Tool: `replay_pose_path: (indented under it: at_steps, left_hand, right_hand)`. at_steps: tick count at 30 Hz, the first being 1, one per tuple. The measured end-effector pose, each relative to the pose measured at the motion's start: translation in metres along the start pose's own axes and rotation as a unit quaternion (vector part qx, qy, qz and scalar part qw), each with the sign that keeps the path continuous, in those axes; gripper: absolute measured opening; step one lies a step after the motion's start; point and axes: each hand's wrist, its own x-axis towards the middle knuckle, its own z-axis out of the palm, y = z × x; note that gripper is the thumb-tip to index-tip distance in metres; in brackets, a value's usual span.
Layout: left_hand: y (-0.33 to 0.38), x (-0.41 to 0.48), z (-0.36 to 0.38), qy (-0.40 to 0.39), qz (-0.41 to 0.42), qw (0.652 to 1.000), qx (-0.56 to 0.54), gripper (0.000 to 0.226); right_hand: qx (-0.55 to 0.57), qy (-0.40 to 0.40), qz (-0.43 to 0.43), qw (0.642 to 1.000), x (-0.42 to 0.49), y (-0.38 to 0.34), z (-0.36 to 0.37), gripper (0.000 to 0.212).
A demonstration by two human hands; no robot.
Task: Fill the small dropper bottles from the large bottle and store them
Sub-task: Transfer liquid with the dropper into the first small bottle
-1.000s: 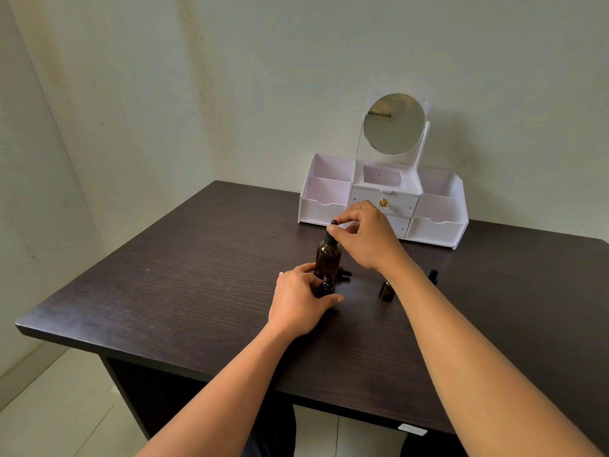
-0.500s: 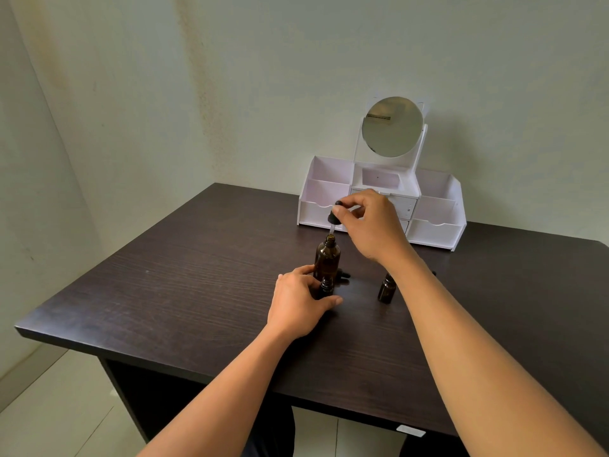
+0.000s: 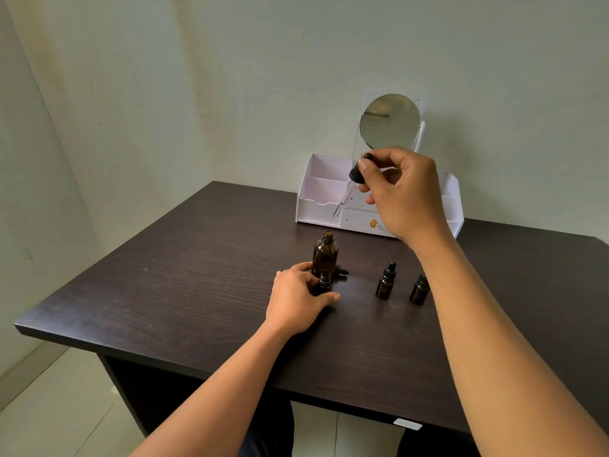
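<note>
Uncapped amber bottle [image 3: 325, 255]; right hand [image 3: 407, 196] around black dropper [image 3: 356, 174], left hand [image 3: 296, 301] around small bottle [image 3: 325, 282].

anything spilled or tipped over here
No spill shows on the table. Only a small dropper cap lies on its side beside the large bottle, probably off the open small bottle the left hand grips.

dark table [image 3: 164, 291] | large bottle [image 3: 325, 255] | three small bottles [image 3: 385, 285] | loose cap [image 3: 341, 270] | white organizer [image 3: 324, 211]
</note>
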Motion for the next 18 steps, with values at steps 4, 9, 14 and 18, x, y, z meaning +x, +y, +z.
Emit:
replay_pose_path:
  at_steps: [4,9,14,18]
  left_hand:
    - [0.0,-0.001,0.0,0.002,0.002,1.0,-0.003,0.04]
    - [0.0,-0.001,0.001,0.005,0.002,1.0,0.001,0.041]
    - [-0.002,0.0,0.003,0.005,0.006,1.0,-0.001,0.041]
    - [-0.004,0.001,0.004,0.005,0.009,1.0,-0.002,0.041]
  right_hand:
    - [0.047,0.014,0.017,0.999,-0.012,-0.001,-0.005,0.012]
    - [0.07,0.012,0.046,0.996,-0.033,0.012,-0.002,0.013]
    - [0.067,-0.009,0.076,0.995,-0.053,0.028,0.009,0.009]
    - [0.064,-0.014,0.086,0.994,-0.058,0.034,0.015,0.007]
